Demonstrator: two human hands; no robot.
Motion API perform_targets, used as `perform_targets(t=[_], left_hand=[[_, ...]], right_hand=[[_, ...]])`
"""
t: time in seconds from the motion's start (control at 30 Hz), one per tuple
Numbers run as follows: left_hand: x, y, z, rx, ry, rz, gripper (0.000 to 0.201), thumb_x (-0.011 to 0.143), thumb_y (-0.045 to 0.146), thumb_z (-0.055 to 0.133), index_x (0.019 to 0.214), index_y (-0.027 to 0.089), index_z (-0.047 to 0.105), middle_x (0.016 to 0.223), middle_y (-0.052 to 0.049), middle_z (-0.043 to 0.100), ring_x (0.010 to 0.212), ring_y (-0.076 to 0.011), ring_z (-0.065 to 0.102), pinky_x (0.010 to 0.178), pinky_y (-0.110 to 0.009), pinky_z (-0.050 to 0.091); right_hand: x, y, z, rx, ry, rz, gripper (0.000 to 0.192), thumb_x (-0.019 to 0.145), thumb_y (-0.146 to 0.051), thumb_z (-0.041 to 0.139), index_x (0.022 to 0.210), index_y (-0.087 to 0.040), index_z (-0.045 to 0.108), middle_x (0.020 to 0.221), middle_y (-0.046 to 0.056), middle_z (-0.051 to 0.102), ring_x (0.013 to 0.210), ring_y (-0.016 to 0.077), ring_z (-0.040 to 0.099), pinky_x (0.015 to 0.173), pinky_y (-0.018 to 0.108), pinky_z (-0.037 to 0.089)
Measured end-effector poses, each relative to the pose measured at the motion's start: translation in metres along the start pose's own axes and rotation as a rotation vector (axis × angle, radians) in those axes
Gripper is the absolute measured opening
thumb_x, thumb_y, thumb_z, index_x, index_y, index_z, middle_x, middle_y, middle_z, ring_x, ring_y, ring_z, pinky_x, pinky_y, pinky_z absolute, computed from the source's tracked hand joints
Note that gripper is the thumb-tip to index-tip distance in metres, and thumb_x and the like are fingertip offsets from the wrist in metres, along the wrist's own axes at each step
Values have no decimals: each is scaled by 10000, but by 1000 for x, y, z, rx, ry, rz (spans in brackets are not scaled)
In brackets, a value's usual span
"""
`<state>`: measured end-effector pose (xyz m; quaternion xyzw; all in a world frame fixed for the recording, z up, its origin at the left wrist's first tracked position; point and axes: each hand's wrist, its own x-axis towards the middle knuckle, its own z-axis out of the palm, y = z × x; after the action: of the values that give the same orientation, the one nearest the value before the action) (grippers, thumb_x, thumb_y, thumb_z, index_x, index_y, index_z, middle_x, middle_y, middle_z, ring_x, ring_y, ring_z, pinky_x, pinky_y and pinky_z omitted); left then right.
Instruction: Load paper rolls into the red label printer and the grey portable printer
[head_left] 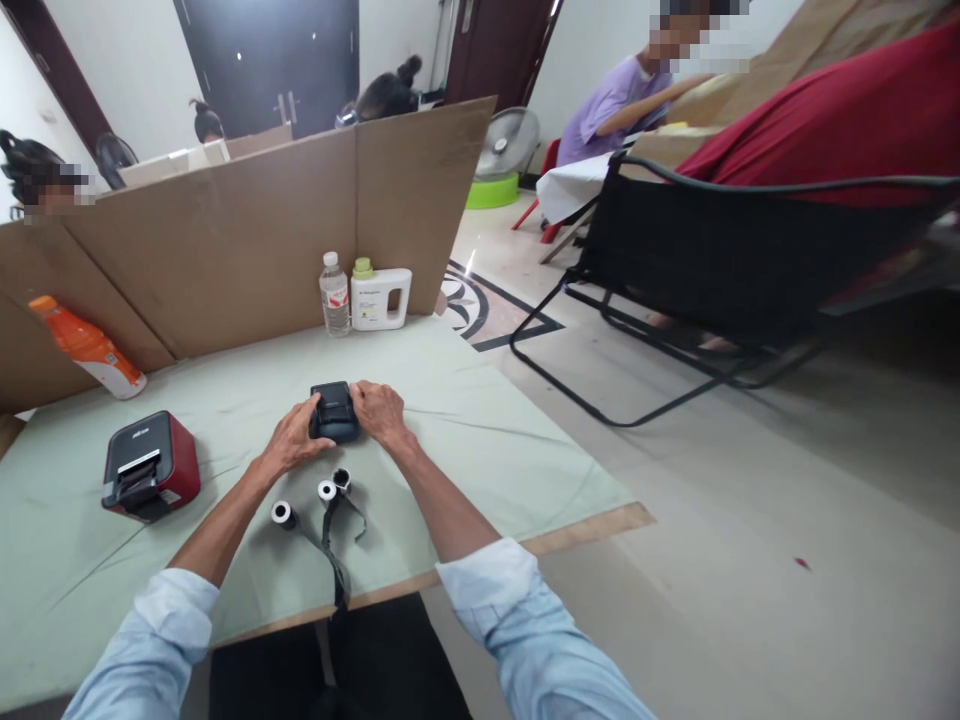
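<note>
Your left hand (294,440) and right hand (381,412) clasp the small black printer (334,411) from both sides on the pale green surface (480,440); cardboard screen (247,240) behind, tiled floor (750,500) to the right.

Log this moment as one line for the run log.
left hand: grips small black printer | right hand: grips same printer | near: three paper rolls, red printer | surface: green table

Cardboard screen (247,230), tiled floor (750,520), black chair (735,260)
</note>
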<state>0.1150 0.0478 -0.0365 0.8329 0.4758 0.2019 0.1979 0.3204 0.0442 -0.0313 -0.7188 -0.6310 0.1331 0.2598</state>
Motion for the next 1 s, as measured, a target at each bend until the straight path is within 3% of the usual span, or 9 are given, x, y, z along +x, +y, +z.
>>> perform_targets(t=[0.2,0.37,0.5,0.67,0.83,1.0], left_hand=[[-33,6,-48,-93,103,4,560,831,348,727,1368,209,653,1309,-133,691,1075,-264,695,837,-398,620],[-71,-2,-76,-142,182,-96,443,855,376,681,1254,190,730,1249,-128,722,1050,-253,714,833,-382,622],[-70,-17,-59,-173,32,-188,525,843,334,656,1340,169,693,1277,-165,729,1031,-277,736,860,-403,613],[-37,-21,-17,-238,-127,-92,647,773,242,646,1416,175,640,1417,-132,675,1246,-309,663,1032,-435,557],[-17,-13,-2,-224,-130,-46,652,753,168,624,1405,170,660,1443,-103,663,1304,-326,628,1166,-488,460],[-28,0,-6,-165,-101,-66,636,770,159,627,1404,194,659,1462,-90,649,1346,-331,604,1152,-491,491]], right_hand=[[6,15,18,181,137,-29,325,1041,-315,466,1113,-198,760,1149,113,763,968,223,658,799,298,408],[12,25,32,312,152,-33,351,1029,-338,446,1102,-180,751,1097,113,767,920,221,643,816,304,425],[13,29,39,346,122,-17,387,1027,-386,428,971,-186,754,931,99,759,816,215,604,737,297,396],[12,32,43,386,139,-56,436,1023,-427,402,805,-188,694,750,49,679,689,182,495,663,285,340],[13,31,45,359,146,-40,443,1021,-416,385,754,-185,652,756,55,666,707,184,508,684,289,341],[12,30,46,300,135,-35,449,1030,-391,362,861,-165,712,886,106,729,791,200,569,748,292,384]])
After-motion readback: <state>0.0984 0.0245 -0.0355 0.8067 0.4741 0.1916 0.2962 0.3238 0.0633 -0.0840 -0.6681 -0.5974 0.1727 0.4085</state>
